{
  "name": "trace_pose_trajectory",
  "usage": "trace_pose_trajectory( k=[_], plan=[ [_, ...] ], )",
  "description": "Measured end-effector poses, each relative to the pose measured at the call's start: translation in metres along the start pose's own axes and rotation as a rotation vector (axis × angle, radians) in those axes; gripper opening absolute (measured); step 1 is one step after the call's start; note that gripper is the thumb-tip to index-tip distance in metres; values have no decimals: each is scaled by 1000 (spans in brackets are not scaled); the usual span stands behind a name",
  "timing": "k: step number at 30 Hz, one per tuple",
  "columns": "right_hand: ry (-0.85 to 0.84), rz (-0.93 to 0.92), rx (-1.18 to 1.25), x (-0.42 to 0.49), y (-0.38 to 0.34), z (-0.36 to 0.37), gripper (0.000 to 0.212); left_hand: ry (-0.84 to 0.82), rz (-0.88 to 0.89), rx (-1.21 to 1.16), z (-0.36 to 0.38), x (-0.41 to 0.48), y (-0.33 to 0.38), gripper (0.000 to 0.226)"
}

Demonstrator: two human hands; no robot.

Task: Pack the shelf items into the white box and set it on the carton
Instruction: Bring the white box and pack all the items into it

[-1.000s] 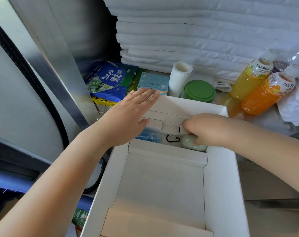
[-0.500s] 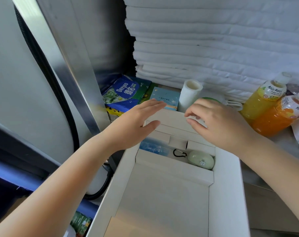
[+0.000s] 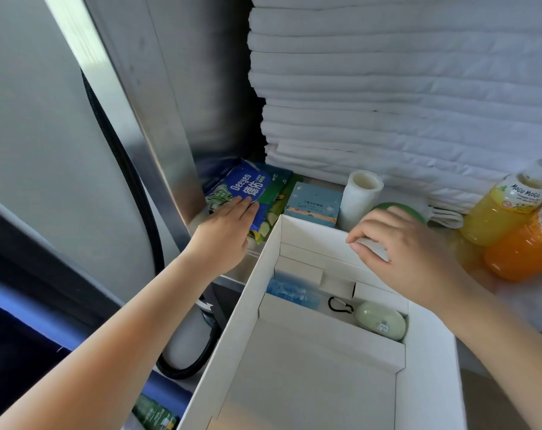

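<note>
Left hand (image 3: pixel 229 226) moved onto blue pack (image 3: pixel 248 186) | white box (image 3: pixel 251 290): green case (image 3: pixel 380 319)

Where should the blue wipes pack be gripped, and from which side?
Probably its near edge, from the front, thumb underneath: the blue wipes pack lies flat on other packs, hemmed by the metal post. The left hand rests on top.

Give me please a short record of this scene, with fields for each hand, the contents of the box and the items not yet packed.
left hand: fingers flat on the blue wipes pack
right hand: fingers curled at the far wall of the white box; hold unclear
in box: blue packet, black carabiner, pale green case
not yet packed: small light-blue box, white roll, green lid, yellow bottle, orange bottle
</note>
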State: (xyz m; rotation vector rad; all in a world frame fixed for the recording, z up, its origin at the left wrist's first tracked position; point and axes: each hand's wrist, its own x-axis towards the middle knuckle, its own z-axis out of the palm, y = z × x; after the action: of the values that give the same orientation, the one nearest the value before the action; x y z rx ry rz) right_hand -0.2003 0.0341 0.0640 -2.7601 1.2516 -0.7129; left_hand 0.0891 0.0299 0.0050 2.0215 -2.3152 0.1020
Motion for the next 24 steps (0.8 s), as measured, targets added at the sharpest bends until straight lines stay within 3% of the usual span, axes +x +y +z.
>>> trace_pose_trajectory(
  k=[17,24],
  plan=[
    [0,34,33,0,-1,0,6,3,21,217,-2,12,1,69],
    [-5,52,50,1,1,2,6,134,45,146,-19,15,4,57]
  ],
)
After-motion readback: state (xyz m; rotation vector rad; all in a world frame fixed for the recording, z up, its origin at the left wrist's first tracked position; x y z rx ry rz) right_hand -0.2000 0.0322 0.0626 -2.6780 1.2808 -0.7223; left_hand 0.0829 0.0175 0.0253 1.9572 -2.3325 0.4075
